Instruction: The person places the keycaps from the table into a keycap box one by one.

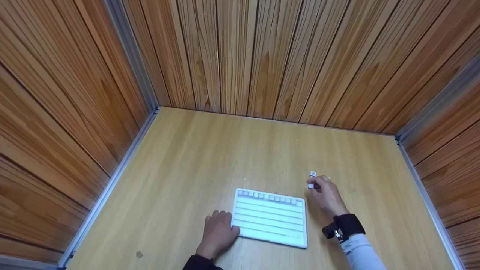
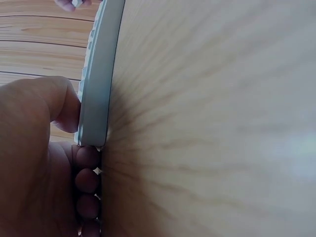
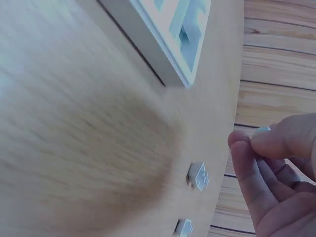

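A white rectangular tray (image 1: pixel 270 221) with ridged rows lies on the table; several small white keycap-like pieces (image 1: pixel 267 196) line its far row. At the tray's near left side is my left hand (image 1: pixel 219 230), holding its edge with the thumb (image 2: pixel 66 106) over the rim and the fingers against the side. To the right of the tray, my right hand (image 1: pixel 328 193) pinches a small whitish piece (image 3: pixel 262 130) between thumb and fingertips, which mostly hide it. Two similar pieces, one nearer (image 3: pixel 199 176) and one lower (image 3: pixel 184 228), sit on the table beneath that hand.
The wooden table (image 1: pixel 180 168) is enclosed by plank-patterned walls (image 1: pixel 240 56) at the back and both sides, with grey metal strips (image 1: pixel 112 180) along the edges. A dark round spot (image 1: pixel 139 254) marks the table at front left.
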The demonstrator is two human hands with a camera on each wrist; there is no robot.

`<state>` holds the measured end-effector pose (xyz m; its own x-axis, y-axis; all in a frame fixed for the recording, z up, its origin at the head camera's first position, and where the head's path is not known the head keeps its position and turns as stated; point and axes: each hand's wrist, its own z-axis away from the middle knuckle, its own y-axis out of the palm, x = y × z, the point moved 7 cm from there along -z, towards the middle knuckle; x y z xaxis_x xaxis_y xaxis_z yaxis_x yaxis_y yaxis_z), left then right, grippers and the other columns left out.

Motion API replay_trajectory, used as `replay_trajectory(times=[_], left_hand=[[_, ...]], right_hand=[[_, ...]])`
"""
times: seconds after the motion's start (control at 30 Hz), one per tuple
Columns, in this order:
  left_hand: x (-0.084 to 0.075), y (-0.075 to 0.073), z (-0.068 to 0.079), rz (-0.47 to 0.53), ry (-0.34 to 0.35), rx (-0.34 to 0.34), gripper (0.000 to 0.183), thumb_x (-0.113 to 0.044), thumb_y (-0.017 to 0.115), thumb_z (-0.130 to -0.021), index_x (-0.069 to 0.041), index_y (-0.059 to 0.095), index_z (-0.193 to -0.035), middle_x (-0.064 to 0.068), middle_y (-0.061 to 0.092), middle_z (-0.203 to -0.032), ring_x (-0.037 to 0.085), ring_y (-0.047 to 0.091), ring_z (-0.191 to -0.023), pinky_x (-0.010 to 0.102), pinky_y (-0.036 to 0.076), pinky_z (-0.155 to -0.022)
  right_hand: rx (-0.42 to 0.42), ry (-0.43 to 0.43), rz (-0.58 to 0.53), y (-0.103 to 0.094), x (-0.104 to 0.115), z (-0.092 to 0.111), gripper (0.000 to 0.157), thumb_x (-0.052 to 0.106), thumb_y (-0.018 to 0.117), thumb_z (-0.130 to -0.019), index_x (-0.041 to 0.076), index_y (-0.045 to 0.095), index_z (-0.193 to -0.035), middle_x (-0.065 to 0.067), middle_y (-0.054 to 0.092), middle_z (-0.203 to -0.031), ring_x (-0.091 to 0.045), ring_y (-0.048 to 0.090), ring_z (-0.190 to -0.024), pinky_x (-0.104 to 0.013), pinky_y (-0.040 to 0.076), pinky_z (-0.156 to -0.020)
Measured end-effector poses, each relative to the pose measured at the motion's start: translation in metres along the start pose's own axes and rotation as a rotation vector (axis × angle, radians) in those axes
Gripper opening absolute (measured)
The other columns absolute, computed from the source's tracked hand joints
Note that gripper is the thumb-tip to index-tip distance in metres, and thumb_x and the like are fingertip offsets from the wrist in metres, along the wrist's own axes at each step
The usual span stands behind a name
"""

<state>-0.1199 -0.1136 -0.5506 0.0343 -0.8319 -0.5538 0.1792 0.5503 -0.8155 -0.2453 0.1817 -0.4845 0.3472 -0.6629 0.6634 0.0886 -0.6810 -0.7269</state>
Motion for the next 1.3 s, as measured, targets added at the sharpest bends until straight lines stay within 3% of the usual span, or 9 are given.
replay_trajectory(times=[0.13,0.23,0.4,0.7,0.9,1.13,1.3], left_hand=[[0.027,0.043,-0.025,-0.079,-0.088,-0.061,0.020,-0.031,0.060,-0.084,-0.011,0.056,-0.083,0.000,0.043,-0.077,0.022,0.033,-0.078,0.039,0.026,-0.072],[0.033,0.049,-0.029,-0.072,-0.103,-0.061,0.019,-0.029,0.061,-0.082,-0.011,0.055,-0.081,0.001,0.044,-0.077,0.023,0.033,-0.078,0.040,0.026,-0.072],[0.034,0.048,-0.030,-0.061,-0.085,-0.049,0.018,-0.030,0.059,-0.082,-0.012,0.057,-0.083,0.000,0.044,-0.077,0.022,0.034,-0.078,0.040,0.025,-0.072],[0.034,0.049,-0.030,-0.075,-0.099,-0.026,0.019,-0.031,0.059,-0.082,-0.012,0.057,-0.083,0.000,0.046,-0.077,0.022,0.035,-0.078,0.039,0.026,-0.073],[0.033,0.048,-0.030,-0.082,-0.088,-0.026,0.021,-0.031,0.059,-0.082,-0.010,0.059,-0.086,0.000,0.046,-0.077,0.022,0.036,-0.079,0.040,0.027,-0.073],[0.035,0.051,-0.031,-0.070,-0.111,0.007,0.024,-0.032,0.059,-0.083,-0.009,0.061,-0.090,0.001,0.047,-0.079,0.023,0.036,-0.080,0.040,0.027,-0.074],[0.035,0.050,-0.031,-0.079,-0.098,-0.016,0.019,-0.031,0.058,-0.082,-0.012,0.057,-0.082,0.000,0.045,-0.076,0.022,0.035,-0.077,0.039,0.026,-0.072]], right_hand=[[0.060,0.087,-0.002,0.017,-0.056,-0.011,0.022,-0.002,0.065,-0.092,0.002,0.067,-0.114,-0.016,0.063,-0.113,-0.030,0.062,-0.100,-0.035,0.052,-0.083],[0.050,0.096,-0.001,0.024,-0.067,-0.010,0.023,-0.004,0.065,-0.089,0.004,0.069,-0.110,-0.012,0.064,-0.110,-0.026,0.061,-0.098,-0.031,0.050,-0.080],[0.029,0.106,0.019,0.032,-0.065,-0.004,0.019,-0.005,0.066,-0.088,0.003,0.068,-0.105,-0.010,0.063,-0.108,-0.024,0.063,-0.096,-0.033,0.053,-0.083],[0.111,0.119,0.069,0.048,-0.065,0.003,0.023,0.000,0.071,-0.089,0.010,0.073,-0.110,-0.002,0.063,-0.105,-0.016,0.058,-0.091,-0.029,0.049,-0.079],[0.141,0.148,0.064,0.050,-0.065,0.006,0.026,-0.002,0.069,-0.089,0.006,0.070,-0.114,-0.004,0.062,-0.112,-0.017,0.061,-0.093,-0.030,0.050,-0.079],[0.167,0.205,0.082,0.052,-0.064,0.008,0.018,0.006,0.068,-0.092,0.007,0.067,-0.110,-0.002,0.059,-0.102,-0.016,0.057,-0.086,-0.026,0.047,-0.070],[0.155,0.149,0.087,0.052,-0.062,0.009,0.018,0.004,0.069,-0.090,0.008,0.068,-0.108,-0.002,0.060,-0.095,-0.015,0.056,-0.083,-0.028,0.046,-0.072]])
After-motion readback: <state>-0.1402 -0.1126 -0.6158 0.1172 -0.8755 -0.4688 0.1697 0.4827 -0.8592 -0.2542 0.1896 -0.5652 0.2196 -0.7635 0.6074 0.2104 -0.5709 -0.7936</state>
